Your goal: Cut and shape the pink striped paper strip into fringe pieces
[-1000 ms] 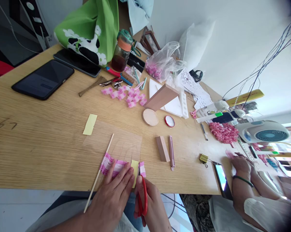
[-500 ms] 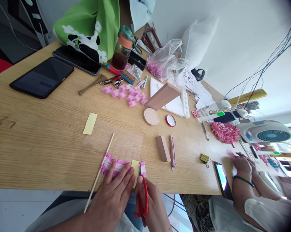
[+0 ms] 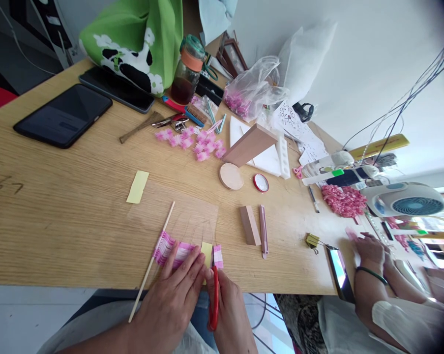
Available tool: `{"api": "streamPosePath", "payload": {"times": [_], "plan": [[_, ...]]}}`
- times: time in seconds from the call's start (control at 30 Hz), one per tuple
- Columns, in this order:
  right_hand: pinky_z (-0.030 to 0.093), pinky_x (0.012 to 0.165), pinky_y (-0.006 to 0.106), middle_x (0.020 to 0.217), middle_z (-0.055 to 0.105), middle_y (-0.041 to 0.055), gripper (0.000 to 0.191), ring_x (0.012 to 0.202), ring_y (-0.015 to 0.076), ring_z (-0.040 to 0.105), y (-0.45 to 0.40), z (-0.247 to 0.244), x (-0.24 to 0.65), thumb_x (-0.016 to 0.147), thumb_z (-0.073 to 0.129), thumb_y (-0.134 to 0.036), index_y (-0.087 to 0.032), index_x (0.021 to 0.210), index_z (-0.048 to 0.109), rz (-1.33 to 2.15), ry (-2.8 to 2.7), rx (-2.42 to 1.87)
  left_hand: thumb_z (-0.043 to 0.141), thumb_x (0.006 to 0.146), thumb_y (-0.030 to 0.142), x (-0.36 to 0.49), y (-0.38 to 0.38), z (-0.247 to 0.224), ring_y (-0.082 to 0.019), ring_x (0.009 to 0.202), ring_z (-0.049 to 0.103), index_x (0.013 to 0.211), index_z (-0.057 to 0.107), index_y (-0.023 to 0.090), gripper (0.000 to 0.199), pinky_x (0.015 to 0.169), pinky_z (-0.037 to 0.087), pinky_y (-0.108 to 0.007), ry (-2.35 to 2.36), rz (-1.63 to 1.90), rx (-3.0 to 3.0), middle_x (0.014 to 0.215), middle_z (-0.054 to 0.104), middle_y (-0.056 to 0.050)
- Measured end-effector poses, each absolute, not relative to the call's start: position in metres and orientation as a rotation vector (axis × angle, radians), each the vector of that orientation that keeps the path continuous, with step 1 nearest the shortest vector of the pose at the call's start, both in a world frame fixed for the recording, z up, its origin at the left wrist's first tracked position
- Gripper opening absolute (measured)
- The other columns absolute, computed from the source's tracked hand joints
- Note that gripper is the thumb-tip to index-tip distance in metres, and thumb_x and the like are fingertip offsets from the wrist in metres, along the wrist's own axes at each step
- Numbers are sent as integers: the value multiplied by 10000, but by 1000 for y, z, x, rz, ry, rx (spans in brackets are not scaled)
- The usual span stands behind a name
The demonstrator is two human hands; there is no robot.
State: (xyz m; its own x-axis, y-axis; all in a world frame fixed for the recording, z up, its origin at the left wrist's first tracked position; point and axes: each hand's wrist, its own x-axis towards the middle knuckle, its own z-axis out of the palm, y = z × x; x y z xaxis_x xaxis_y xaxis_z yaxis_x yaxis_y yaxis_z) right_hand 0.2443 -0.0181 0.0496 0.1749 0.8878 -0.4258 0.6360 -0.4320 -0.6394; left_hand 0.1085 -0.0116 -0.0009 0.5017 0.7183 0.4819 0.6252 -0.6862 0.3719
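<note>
A strip of pink-and-white striped threads lies near the front edge of the table, one end against a thin wooden stick. My left hand rests flat on the strip, fingers stretched out, with its fingertips at a yellow paper slip laid across it. In my right hand is a pair of red-handled scissors, held along the right edge of the slip. Its handles are close together, and the blades are mostly hidden. A short end piece of the strip lies beyond the slip.
A second yellow slip, a wooden block and a pink cutter-like tool lie farther off. Behind stand a round wooden disc, pink fluffy pieces and a jar. Another person's arms rest at the right.
The scissors' handles have come together in my right hand, and the blades no longer show beside the yellow slip. My left hand has stayed in place.
</note>
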Motion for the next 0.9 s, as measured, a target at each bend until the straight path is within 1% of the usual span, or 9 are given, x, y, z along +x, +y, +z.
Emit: {"api": "streamPosePath", "payload": {"times": [0.13,0.27,0.37,0.53,0.6,0.73,0.8,0.9], "plan": [[283,465,260,509,496,-1,525,471,116,404,-17,51,244,910,331,-664,-232,616,385,1184,-1357,-2160,376,967,140,109,-12,-1,-245,1341,425,1206,607,116,333,1181,173,-514,1182,944,2583,1318,600,-98],[273,385,224,393,443,-40,565,359,93,385,-14,59,243,856,360,-739,-222,634,418,1491,-1072,-2126,374,967,141,109,-11,-2,-246,1335,434,1214,604,127,338,1178,177,-517,1182,933,2587,1339,584,-98],[275,352,204,362,439,-50,593,314,78,368,-12,62,242,819,375,-777,-214,639,432,1590,-942,-2084,375,965,136,109,-11,-1,-249,1342,425,1231,594,125,345,1176,180,-520,1183,925,2591,1350,574,-104],[260,349,203,366,434,-54,589,314,74,361,-12,60,242,828,362,-772,-217,640,419,1591,-940,-2066,381,967,147,108,-11,-1,-253,1359,400,1248,584,129,348,1178,174,-526,1164,918,2602,1355,570,-101],[256,366,214,391,424,-53,571,343,81,369,-12,60,242,852,355,-746,-222,631,405,1526,-1015,-2091,378,969,147,108,-11,-1,-251,1360,397,1243,587,132,346,1179,169,-523,1161,912,2601,1355,570,-97],[327,490,248,532,512,2,524,493,111,429,-14,56,245,924,344,-638,-213,631,436,1231,-1345,-2129,362,975,141,108,-11,0,-246,1352,410,1211,607,125,340,1183,159,-511,1157,916,2586,1352,574,-95],[343,536,260,577,544,24,512,538,123,439,-14,54,246,942,332,-606,-210,641,454,1150,-1457,-2127,355,978,143,108,-10,0,-244,1345,420,1198,614,122,340,1184,157,-506,1160,925,2573,1343,581,-93],[324,490,250,529,517,10,526,487,117,425,-15,52,246,931,324,-633,-215,637,446,1191,-1397,-2160,348,980,142,109,-10,1,-245,1335,433,1197,613,118,343,1179,167,-508,1169,956,2566,1326,595,-93]]}}
